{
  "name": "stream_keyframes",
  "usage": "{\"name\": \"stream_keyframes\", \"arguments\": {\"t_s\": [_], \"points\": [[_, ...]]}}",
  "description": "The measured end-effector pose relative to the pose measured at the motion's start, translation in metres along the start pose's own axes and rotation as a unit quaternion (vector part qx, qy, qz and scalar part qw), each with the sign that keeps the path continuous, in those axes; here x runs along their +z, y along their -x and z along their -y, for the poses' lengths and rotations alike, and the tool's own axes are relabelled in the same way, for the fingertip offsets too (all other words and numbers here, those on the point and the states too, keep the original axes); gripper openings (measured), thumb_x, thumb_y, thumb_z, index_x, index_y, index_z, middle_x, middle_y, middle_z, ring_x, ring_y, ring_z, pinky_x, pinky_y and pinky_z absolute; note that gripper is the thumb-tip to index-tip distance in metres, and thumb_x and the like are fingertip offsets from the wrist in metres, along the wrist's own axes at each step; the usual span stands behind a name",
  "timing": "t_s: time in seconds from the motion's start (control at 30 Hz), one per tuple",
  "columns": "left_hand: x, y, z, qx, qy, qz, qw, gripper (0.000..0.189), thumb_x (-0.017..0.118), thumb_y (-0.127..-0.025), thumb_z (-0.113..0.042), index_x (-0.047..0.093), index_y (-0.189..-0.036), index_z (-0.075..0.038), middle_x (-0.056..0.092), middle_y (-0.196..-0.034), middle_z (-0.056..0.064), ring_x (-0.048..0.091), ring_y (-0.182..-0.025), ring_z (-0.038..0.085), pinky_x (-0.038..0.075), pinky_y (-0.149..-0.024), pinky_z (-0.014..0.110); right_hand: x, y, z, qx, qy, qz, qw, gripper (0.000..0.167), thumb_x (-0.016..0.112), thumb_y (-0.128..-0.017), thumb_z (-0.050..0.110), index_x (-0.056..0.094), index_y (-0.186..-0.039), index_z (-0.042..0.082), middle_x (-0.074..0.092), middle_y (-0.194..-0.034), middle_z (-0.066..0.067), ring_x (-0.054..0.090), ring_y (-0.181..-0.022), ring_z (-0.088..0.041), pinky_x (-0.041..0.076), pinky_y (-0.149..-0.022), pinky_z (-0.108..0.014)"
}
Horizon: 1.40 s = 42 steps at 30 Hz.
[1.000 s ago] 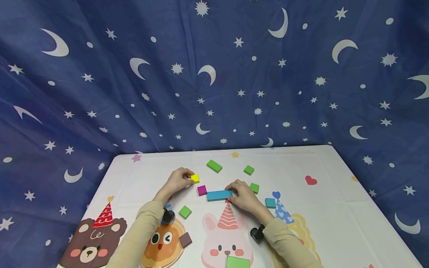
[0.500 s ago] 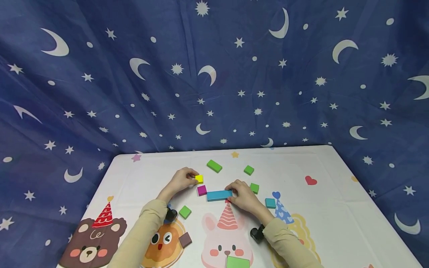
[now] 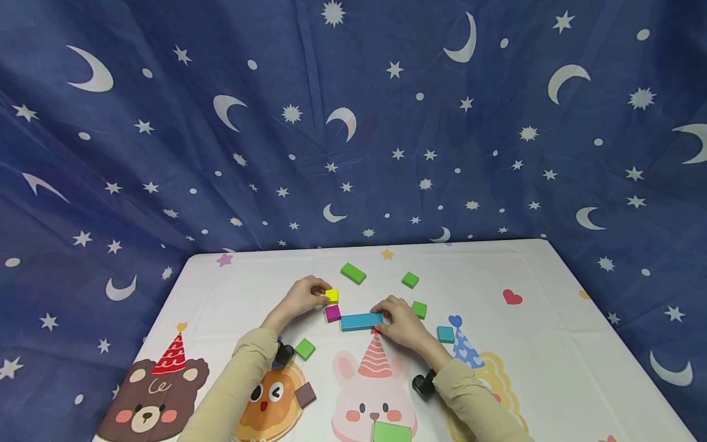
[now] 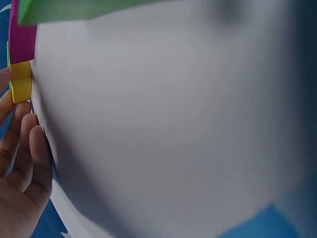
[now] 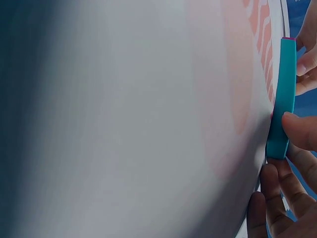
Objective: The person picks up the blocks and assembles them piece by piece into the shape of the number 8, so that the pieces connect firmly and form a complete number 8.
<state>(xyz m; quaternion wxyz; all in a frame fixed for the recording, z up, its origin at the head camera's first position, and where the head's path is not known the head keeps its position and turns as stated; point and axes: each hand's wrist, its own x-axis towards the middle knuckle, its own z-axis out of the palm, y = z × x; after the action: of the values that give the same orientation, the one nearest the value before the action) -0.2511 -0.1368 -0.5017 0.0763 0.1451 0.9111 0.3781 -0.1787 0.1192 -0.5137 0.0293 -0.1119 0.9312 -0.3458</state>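
Note:
My left hand (image 3: 301, 298) pinches a small yellow block (image 3: 332, 296) between thumb and fingers, just behind a magenta block (image 3: 332, 314). In the left wrist view the yellow block (image 4: 22, 82) sits right up against the magenta one (image 4: 23, 42). A long blue block (image 3: 359, 322) lies flat to the right of the magenta block, close to it. Its right end is held by my right hand (image 3: 405, 324), thumb on the near side and fingers on the far side. The right wrist view shows the thumb (image 5: 300, 130) on this blue block (image 5: 284, 84).
Behind the hands lie a green oblong block (image 3: 353, 274) and a small green block (image 3: 410, 280). Right of my right hand are another green block (image 3: 420, 310) and a teal block (image 3: 445, 334). Nearer lie a green block (image 3: 305, 349), a brown block (image 3: 305, 395) and a light green block (image 3: 392, 432).
My left hand has carried the yellow block to the right, until it stands just behind the magenta block. The right hand and the blue block have stayed in place.

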Motion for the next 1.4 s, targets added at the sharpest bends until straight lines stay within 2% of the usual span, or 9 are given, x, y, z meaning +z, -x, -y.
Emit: {"name": "stream_keyframes", "arguments": {"t_s": [0.57, 1.4], "points": [[0.0020, -0.0005, -0.0014, 0.001, -0.002, 0.011, 0.9999, 0.027, 0.072, -0.080, -0.008, 0.072, -0.107, -0.006, 0.062, -0.094, 0.007, 0.053, -0.083, 0.016, 0.043, -0.075, 0.026, -0.0009, -0.0003, 0.0003, 0.001, -0.008, -0.001, 1.0000, 0.025, 0.074, -0.081, 0.012, 0.070, -0.105, 0.015, 0.056, -0.092, 0.005, 0.045, -0.088, -0.014, 0.039, -0.079, -0.032], [0.0018, 0.0033, -0.0030, 0.019, 0.003, 0.024, 0.9995, 0.030, 0.069, -0.080, -0.004, 0.071, -0.111, -0.004, 0.064, -0.098, 0.010, 0.060, -0.090, 0.018, 0.049, -0.083, 0.032, -0.0002, 0.0008, 0.0015, -0.004, -0.004, -0.005, 1.0000, 0.025, 0.075, -0.080, 0.012, 0.071, -0.104, 0.015, 0.057, -0.091, 0.005, 0.044, -0.086, -0.012, 0.039, -0.078, -0.030]]}}
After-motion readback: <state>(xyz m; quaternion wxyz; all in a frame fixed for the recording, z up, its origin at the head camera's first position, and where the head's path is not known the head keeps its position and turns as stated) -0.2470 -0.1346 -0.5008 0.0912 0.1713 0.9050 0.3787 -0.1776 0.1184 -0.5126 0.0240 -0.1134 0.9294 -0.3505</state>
